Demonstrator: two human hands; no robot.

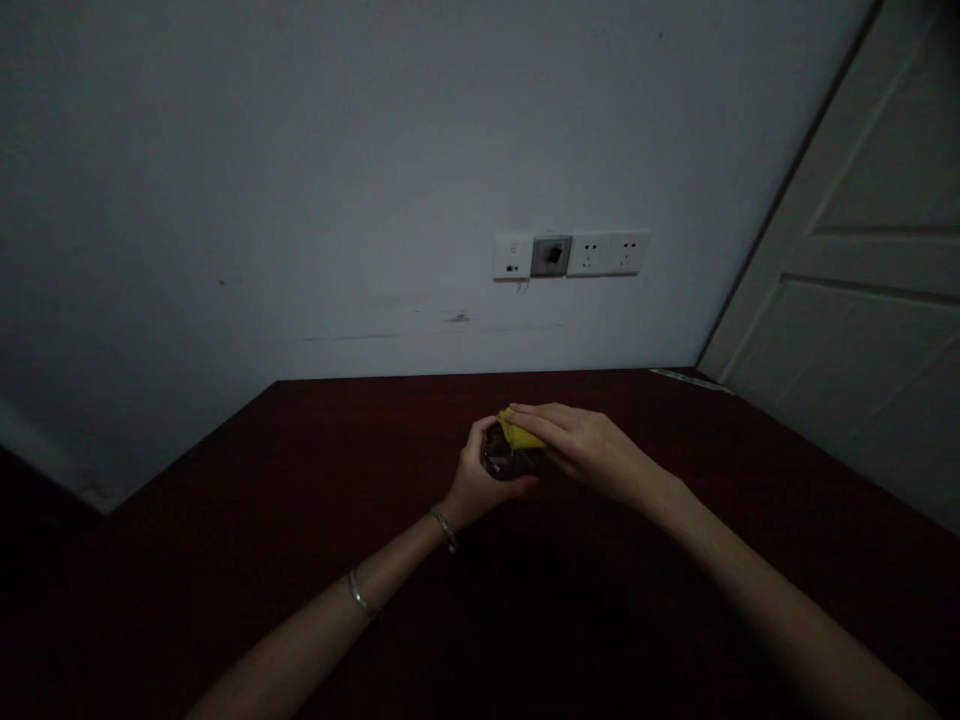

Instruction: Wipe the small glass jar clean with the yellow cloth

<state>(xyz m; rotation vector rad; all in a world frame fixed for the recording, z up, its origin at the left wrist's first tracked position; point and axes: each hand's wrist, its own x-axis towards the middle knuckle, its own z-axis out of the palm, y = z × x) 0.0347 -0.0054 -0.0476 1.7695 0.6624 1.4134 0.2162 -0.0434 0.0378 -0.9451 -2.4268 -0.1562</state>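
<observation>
Near the middle of the dark red table, my left hand (478, 476) is wrapped round a small dark, shiny, rounded object (501, 460) that looks like a glass or jar; its exact kind is hard to make out in the dim light. My right hand (581, 437) presses a yellow cloth (519, 432) with its fingers against the top right of that object. Part of the cloth is hidden beneath my right fingers. Two bracelets circle my left wrist and forearm.
The dark red tabletop (360, 430) meets a pale wall (337, 180). A row of wall sockets (607, 254) sits above its back edge. A panelled white door (862, 300) stands at the right. A thin pale strip (690, 380) lies at the back right corner.
</observation>
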